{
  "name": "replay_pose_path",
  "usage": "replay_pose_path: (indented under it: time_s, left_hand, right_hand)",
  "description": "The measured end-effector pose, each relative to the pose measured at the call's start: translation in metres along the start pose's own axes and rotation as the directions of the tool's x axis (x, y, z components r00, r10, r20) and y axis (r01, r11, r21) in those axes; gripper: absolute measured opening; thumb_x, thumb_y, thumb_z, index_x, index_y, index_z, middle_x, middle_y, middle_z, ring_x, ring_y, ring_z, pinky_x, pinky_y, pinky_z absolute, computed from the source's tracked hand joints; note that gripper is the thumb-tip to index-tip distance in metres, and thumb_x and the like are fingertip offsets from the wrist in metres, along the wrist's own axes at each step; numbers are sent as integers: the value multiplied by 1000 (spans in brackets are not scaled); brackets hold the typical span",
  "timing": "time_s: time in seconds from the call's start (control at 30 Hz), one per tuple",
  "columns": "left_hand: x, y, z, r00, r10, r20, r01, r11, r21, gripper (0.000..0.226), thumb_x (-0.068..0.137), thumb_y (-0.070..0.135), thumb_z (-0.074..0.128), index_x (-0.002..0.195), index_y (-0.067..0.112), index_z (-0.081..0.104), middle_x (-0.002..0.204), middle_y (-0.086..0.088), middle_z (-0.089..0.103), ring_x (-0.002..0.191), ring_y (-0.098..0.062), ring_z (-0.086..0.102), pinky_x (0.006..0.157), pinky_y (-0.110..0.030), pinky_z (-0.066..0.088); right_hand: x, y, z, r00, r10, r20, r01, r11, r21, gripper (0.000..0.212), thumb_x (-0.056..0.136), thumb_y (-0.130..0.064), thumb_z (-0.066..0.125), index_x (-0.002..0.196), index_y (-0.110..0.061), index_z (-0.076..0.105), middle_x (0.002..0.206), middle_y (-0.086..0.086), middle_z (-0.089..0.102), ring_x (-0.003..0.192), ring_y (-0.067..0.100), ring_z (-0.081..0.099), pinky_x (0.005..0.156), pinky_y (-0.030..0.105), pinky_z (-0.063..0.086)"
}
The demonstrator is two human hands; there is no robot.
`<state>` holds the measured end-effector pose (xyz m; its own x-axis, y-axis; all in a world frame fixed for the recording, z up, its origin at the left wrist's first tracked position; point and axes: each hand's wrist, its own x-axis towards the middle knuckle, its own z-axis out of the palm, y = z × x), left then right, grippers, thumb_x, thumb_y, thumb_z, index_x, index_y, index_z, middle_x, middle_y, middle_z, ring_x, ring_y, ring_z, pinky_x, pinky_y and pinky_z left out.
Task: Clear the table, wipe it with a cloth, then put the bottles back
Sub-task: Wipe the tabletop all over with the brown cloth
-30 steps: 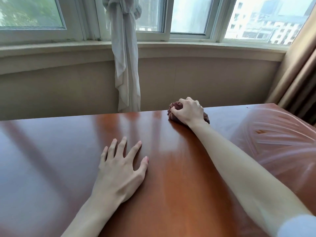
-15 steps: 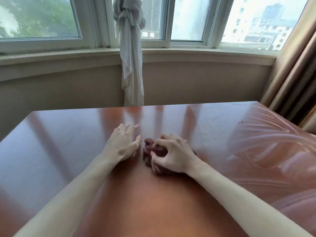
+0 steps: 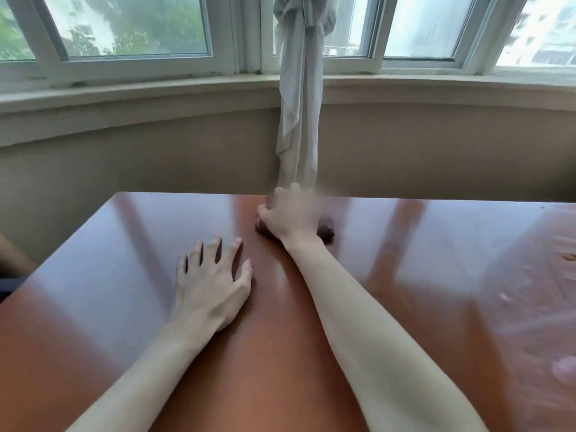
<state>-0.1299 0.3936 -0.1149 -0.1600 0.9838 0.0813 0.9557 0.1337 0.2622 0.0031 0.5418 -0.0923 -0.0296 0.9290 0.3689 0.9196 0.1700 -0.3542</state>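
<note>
A glossy reddish-brown wooden table [image 3: 405, 275] fills the lower part of the head view. My right hand [image 3: 293, 218] reaches to the table's far edge and grips a bunched dark brown cloth [image 3: 325, 233], which shows only at the hand's sides. The hand is blurred by motion. My left hand [image 3: 212, 285] lies flat on the tabletop nearer to me, fingers spread, holding nothing. No bottles are in view.
A pale knotted curtain [image 3: 299, 104] hangs behind the table's far edge, just beyond my right hand. A window sill [image 3: 124, 95] and beige wall run behind. Wet streaks [image 3: 530, 307] show on the table's right side. A dark shape [image 3: 9, 263] sits at the left edge.
My right hand has pushed the cloth from the table's middle out to the far edge. My left hand has stayed on the table and spread flat. The camera has tilted.
</note>
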Motion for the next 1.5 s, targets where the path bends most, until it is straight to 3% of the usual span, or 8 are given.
replay_pose_path:
  time_s: [0.1, 0.23, 0.43, 0.6, 0.87, 0.97, 1.23, 1.5]
  left_hand:
    - [0, 1, -1, 1000, -11, 7, 11, 1000, 28, 66, 95, 62, 14, 158, 42, 14, 168, 7, 9, 155, -21, 1, 125, -45, 2]
    - [4, -1, -2, 1000, -18, -2, 18, 999, 52, 74, 86, 66, 5, 157, 46, 13, 168, 11, 7, 155, -19, -1, 126, -41, 1]
    - [2, -3, -3, 1000, -14, 6, 14, 999, 37, 76, 84, 68, 6, 155, 45, 21, 166, 6, 17, 154, -23, 8, 125, -46, 7]
    - [9, -7, -2, 999, -3, 48, 0, 997, 72, 70, 89, 68, 13, 154, 42, 27, 164, -1, 25, 151, -31, 20, 122, -52, 16]
    - [-7, 63, -9, 975, 204, 84, -201, 979, -35, 56, 102, 50, 36, 155, 33, 34, 165, -6, 26, 154, -28, 16, 125, -48, 13]
    - [-15, 92, 2, 956, 277, 98, -274, 961, -43, 59, 100, 61, 32, 156, 42, 28, 168, -2, 19, 155, -27, 8, 125, -49, 7]
    - [-12, 94, 18, 972, 224, 69, -222, 975, -24, 62, 98, 68, 23, 157, 49, 18, 168, 9, 10, 155, -17, 0, 126, -42, 1]
    - [-10, 91, 20, 975, 213, 69, -211, 977, -27, 68, 92, 72, 15, 156, 50, 17, 168, 11, 9, 155, -16, -1, 126, -42, 2]
  right_hand:
    - [21, -49, 28, 973, -215, 81, 210, 976, 66, 37, 83, -57, 61, 99, -26, 73, 105, 1, 62, 104, 33, 55, 86, 41, 41]
    - [43, -51, 35, 951, -287, 116, 270, 953, 140, 37, 81, -61, 63, 95, -28, 71, 99, -2, 60, 102, 30, 56, 85, 40, 47]
    - [55, 84, -13, 1000, -16, 16, 16, 1000, 8, 37, 83, -60, 60, 98, -27, 71, 104, -1, 61, 108, 32, 57, 80, 39, 39]
    - [-47, 148, -88, 997, 76, 18, -76, 997, -15, 45, 80, -59, 54, 111, -31, 72, 104, -1, 63, 107, 32, 60, 83, 41, 45]
    - [-238, 127, -158, 963, -268, 44, 264, 962, 75, 29, 80, -57, 59, 89, -32, 69, 91, -12, 59, 86, 16, 54, 75, 31, 48]
    - [-209, 138, -156, 968, -243, 60, 240, 969, 61, 32, 80, -60, 57, 90, -32, 69, 92, -12, 58, 91, 15, 56, 76, 31, 48]
    - [-5, 219, -102, 991, 126, -51, -129, 988, -79, 42, 79, -61, 53, 99, -31, 73, 101, -1, 61, 105, 34, 59, 79, 38, 39]
    - [39, 231, -82, 984, 165, -66, -172, 977, -128, 52, 83, -74, 57, 102, -28, 72, 106, 1, 62, 107, 36, 58, 84, 41, 44]
